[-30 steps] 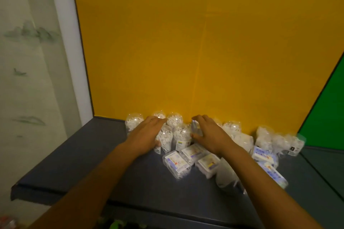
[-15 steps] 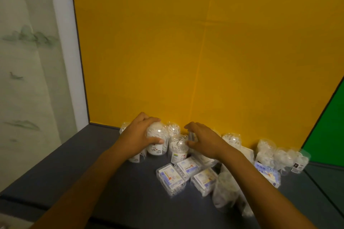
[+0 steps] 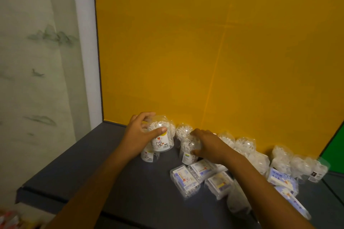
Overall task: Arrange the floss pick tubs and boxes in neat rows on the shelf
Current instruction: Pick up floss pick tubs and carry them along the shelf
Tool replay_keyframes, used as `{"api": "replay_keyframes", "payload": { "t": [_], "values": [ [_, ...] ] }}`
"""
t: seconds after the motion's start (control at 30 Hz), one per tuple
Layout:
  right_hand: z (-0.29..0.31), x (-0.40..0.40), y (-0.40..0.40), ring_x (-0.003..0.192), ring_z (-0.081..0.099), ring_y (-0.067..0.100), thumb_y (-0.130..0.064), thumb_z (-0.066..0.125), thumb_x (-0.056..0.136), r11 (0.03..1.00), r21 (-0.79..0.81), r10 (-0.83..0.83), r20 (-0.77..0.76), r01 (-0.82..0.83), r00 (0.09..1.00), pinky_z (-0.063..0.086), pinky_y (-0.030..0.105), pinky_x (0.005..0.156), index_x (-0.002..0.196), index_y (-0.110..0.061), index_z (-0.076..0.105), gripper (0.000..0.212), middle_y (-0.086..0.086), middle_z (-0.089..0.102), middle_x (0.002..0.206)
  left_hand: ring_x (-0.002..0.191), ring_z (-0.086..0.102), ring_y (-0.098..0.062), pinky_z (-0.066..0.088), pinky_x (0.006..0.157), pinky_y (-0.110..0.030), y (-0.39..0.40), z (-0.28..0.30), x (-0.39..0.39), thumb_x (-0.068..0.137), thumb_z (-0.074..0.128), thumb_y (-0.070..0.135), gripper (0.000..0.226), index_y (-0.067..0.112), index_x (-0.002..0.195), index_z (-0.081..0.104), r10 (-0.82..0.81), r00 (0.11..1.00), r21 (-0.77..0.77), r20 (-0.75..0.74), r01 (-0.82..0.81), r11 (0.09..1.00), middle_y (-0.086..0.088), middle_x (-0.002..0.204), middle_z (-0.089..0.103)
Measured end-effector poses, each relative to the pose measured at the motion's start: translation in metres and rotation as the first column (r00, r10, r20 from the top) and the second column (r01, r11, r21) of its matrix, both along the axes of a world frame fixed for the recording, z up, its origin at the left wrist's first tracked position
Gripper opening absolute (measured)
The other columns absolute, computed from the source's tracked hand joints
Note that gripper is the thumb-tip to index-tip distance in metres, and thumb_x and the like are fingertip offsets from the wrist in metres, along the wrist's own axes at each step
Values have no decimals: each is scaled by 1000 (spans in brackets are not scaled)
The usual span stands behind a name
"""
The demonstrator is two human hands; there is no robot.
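A dark grey shelf [image 3: 89, 169] runs along a yellow back panel [image 3: 204, 42]. Clear plastic floss pick tubs, each packed with white picks, stand clustered against the panel from about 10 o'clock of the shelf's centre across to 3 o'clock.

The left hand [image 3: 138, 137] grips one cartoon-labelled tub [image 3: 161, 135], fingers curled over its domed lid and thumb across the front; it appears raised above another labelled tub [image 3: 149, 155] directly below it. The right hand [image 3: 208, 148] wraps around a second tub [image 3: 189, 149] at the shelf's centre, thumb underneath, fingers over the top. Both forearms reach in from 6 o'clock.

Just in front of the right hand, at 5 o'clock, three flat clear floss pick boxes [image 3: 186, 181] with blue-and-white labels lie tilted and touching. More boxes [image 3: 283, 182] and tubs [image 3: 301, 165] crowd toward 3 o'clock, partly hidden by the right forearm. A pale painted wall [image 3: 37, 61] stands at 9 o'clock, a green panel [image 3: 335, 147] at 3 o'clock.
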State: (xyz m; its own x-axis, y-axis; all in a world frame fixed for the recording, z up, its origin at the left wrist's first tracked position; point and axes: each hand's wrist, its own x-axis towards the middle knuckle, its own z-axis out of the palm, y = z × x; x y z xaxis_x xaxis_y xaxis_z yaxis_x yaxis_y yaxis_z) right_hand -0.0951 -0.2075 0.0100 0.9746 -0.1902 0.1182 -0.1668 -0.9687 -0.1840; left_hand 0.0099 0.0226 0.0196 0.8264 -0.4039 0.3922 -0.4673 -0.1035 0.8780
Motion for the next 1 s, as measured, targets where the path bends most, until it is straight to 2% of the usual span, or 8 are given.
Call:
{"api": "replay_keyframes", "payload": {
  "t": [0.23, 0.4, 0.5, 0.6, 0.67, 0.77, 0.87, 1.0],
  "values": [
    [3, -9, 7, 115, 52, 23, -44, 75, 81, 997, 43, -72, 127, 67, 989, 46, 34, 90, 135, -19, 45, 66, 5, 55, 132, 110, 56, -15, 53, 88, -34, 12, -11, -5, 58, 83, 49, 72, 27, 121, 55, 13, 999, -97, -49, -18, 995, 2, 125, 48],
    [13, -43, 15, 107, 55, 16, -45, 77, 78, 973, 206, -171, 341, 104, 924, 44, 27, 83, 129, -22, 51, 62, 0, 54, 125, 106, 56, -12, 49, 80, -22, 10, -7, -19, 67, 81, 33, 59, 28, 120, 56, -10, 999, -127, -31, 6, 992, -1, 128, 51],
    [14, -74, 16, 104, 55, 14, -41, 79, 77, 941, 316, -251, 427, 117, 869, 43, 22, 80, 127, -24, 53, 59, -2, 52, 122, 97, 57, -1, 50, 74, -13, 2, 0, -40, 72, 80, 20, 57, 21, 123, 56, -65, 998, -160, -21, 61, 985, 3, 117, 57],
    [17, -108, 19, 100, 55, 7, -34, 79, 78, 892, 441, -336, 499, 100, 799, 48, 20, 79, 126, -27, 54, 55, -5, 50, 123, 105, 60, -14, 54, 84, -28, -6, 5, -62, 71, 81, 23, 59, 25, 124, 56, -104, 995, -166, -12, 100, 981, 0, 118, 59],
    [18, -132, 19, 101, 54, 0, -33, 79, 80, 865, 495, -376, 529, 84, 761, 52, 23, 81, 128, -28, 54, 55, -7, 49, 123, 106, 58, -13, 52, 83, -25, -13, 7, -78, 70, 82, 26, 59, 27, 124, 57, -94, 995, -145, 21, 96, 985, 4, 116, 57],
    [19, -168, 15, 104, 52, -6, -35, 77, 81, 856, 510, -407, 561, 87, 720, 46, 10, 78, 132, -31, 52, 57, -11, 47, 123, 99, 54, 2, 43, 70, -5, -25, 12, -107, 69, 81, 32, 60, 29, 124, 56, -81, 995, -129, 62, 89, 988, 5, 118, 54],
    [24, -209, 6, 105, 50, -9, -36, 77, 81, 857, 504, -427, 577, 108, 696, 42, 4, 74, 132, -32, 51, 57, -13, 47, 121, 104, 57, -8, 45, 75, -15, -39, 18, -138, 64, 79, 45, 64, 36, 123, 55, -122, 989, -110, 81, 131, 985, 3, 125, 54],
    [31, -272, -14, 104, 52, -3, -35, 77, 81, 861, 493, -439, 594, 126, 674, 44, 8, 75, 131, -30, 53, 55, -10, 49, 121, 109, 54, -12, 41, 73, -14, -64, 27, -189, 70, 80, 37, 59, 33, 124, 55, -138, 984, -118, 116, 152, 981, 4, 128, 53]
  ]
}}
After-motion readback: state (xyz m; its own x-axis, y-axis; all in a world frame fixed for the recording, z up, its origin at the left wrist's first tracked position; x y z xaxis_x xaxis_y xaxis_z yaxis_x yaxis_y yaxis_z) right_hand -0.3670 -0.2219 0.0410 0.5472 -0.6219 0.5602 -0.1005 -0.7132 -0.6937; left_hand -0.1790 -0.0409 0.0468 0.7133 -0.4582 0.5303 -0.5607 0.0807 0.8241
